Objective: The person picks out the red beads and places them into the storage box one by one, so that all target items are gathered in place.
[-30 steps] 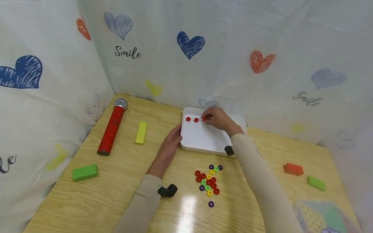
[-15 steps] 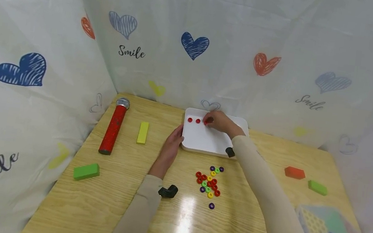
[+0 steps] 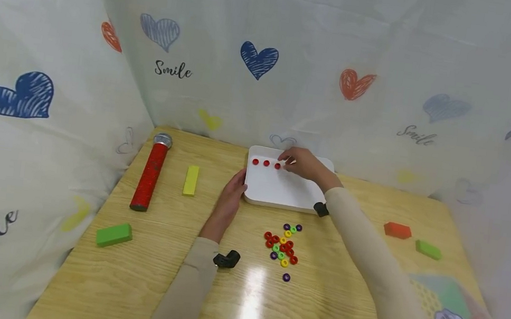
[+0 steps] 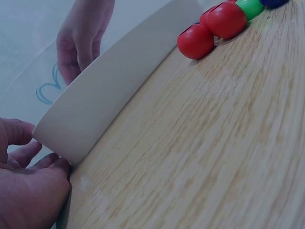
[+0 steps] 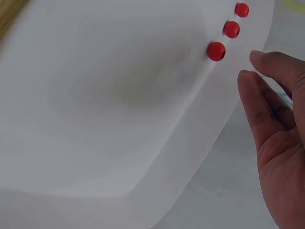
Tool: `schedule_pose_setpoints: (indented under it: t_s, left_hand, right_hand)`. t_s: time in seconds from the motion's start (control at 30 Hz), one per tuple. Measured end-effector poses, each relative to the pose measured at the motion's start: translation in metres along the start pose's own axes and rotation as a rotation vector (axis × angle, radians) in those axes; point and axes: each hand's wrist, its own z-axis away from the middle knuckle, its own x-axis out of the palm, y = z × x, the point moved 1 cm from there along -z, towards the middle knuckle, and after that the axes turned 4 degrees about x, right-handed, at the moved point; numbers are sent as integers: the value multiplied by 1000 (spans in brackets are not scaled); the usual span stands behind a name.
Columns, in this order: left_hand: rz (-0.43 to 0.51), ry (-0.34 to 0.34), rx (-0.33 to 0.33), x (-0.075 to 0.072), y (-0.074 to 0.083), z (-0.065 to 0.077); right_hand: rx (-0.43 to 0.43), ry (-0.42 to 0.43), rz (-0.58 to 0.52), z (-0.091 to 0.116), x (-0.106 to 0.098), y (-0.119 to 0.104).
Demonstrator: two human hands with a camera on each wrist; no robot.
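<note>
Three red beads [image 3: 266, 163] stand in a row inside the white tray [image 3: 280, 192], near its far side. My right hand [image 3: 303, 164] hovers just right of the row. In the right wrist view, that hand's thumb and fingers are apart with nothing between them, and the closest red bead [image 5: 216, 51] is clear of them. At the tray's left side my left hand [image 3: 230, 195] holds the edge. The left wrist view has its thumb at the rim and its fingers at the lower corner of the tray wall [image 4: 109, 81].
Loose red, yellow, green and purple beads [image 3: 283, 247] lie in front of the tray. To the left are a red microphone [image 3: 150, 176], a yellow block [image 3: 190, 181] and a green block [image 3: 114, 235]. An orange block [image 3: 397, 230] and another green block [image 3: 428, 249] lie right.
My right hand has let go of the third red bead, which stays in the row. The fingers have spread and drawn slightly right. My left hand stays on the tray.
</note>
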Motion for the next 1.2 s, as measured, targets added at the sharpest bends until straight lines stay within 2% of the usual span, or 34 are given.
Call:
schedule_pose_setpoints:
  t_s: [0.2, 0.43, 0.57, 0.7, 0.9, 1.03, 1.2]
  left_hand:
    - [-16, 9, -22, -1, -1, -4]
    - [-14, 19, -37, -1, 0, -10]
    - [-18, 17, -41, 2, 0, -8]
    - [-14, 11, -37, 5, -1, -6]
    - [-13, 35, -40, 4, -2, -6]
    - [-9, 29, -44, 4, -2, -6]
    - [-15, 19, -52, 5, 0, -6]
  right_hand:
    - [-36, 18, -60, 31, -2, -3]
    - [-176, 40, -116, 72, -1, -15]
    - [-256, 27, -143, 92, 10, -20]
    - [-292, -26, -182, 108, 27, -28]
    - [-302, -149, -179, 112, 57, -40]
    - [-311, -191, -122, 113, 71, -41]
    - [-291, -227, -106, 113, 82, -41]
